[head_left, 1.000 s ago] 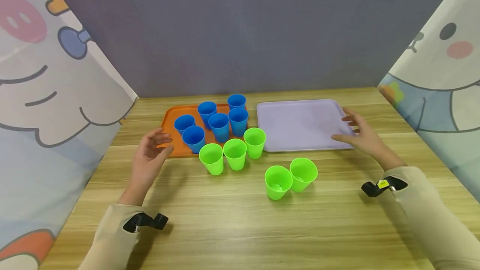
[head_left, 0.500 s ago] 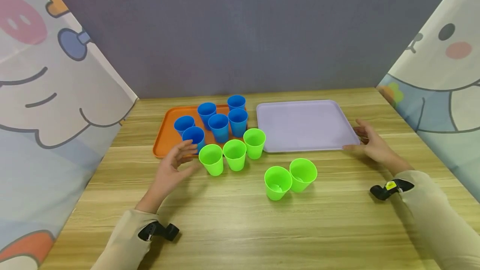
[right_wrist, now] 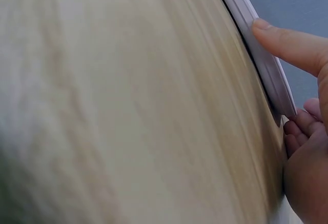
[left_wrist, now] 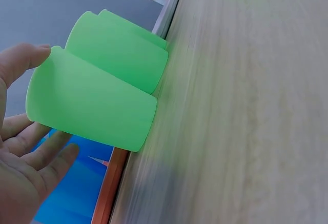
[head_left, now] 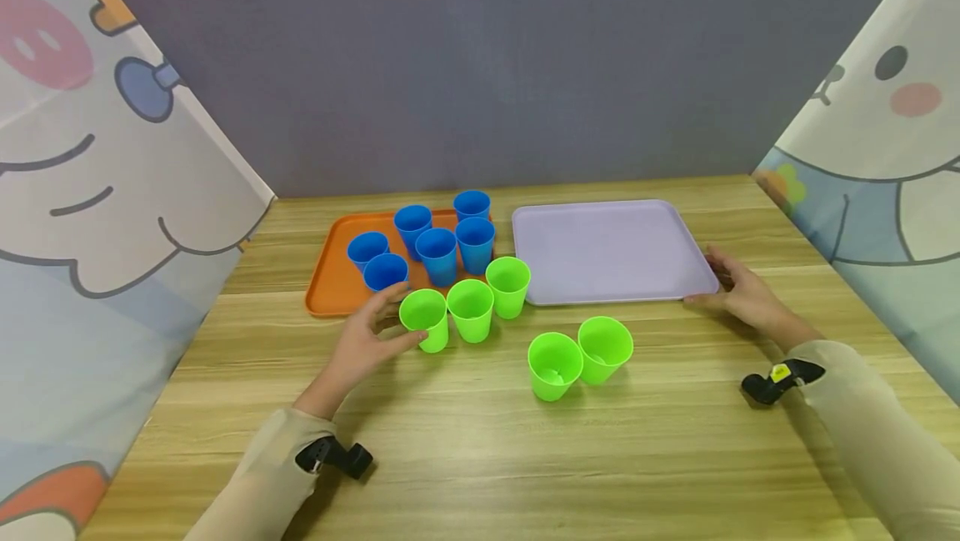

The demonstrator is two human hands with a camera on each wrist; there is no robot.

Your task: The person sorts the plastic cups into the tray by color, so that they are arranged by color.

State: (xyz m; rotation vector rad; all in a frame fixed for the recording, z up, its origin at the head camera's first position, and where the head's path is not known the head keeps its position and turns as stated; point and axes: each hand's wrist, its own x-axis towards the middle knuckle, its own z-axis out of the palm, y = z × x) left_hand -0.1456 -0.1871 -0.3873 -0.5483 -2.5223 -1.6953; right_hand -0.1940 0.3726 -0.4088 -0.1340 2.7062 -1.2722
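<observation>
My left hand point(head_left: 369, 343) is around the leftmost green cup point(head_left: 424, 320), thumb at its rim and fingers along the far left side. In the left wrist view the thumb meets that rim, and the fingers pass beside and behind the cup's wall. Two more green cups, a middle one point(head_left: 471, 311) and a right one point(head_left: 509, 287), stand in a row beside it. My right hand point(head_left: 742, 295) holds the near right corner of the lilac tray point(head_left: 611, 249). In the right wrist view its thumb lies against the tray's rim point(right_wrist: 269, 73), with the other fingers curled at the corner.
Several upright blue cups point(head_left: 437, 256) stand on the orange tray point(head_left: 330, 287) at the back left. Two green cups, one on the left point(head_left: 553, 368) and one on the right point(head_left: 604, 349), stand close together nearer the front. A grey panel point(head_left: 495, 66) rises behind the wooden table point(head_left: 480, 466).
My left hand has moved right from the orange tray's left side to the leftmost green cup. My right hand has shifted slightly right and nearer, onto the lilac tray's corner.
</observation>
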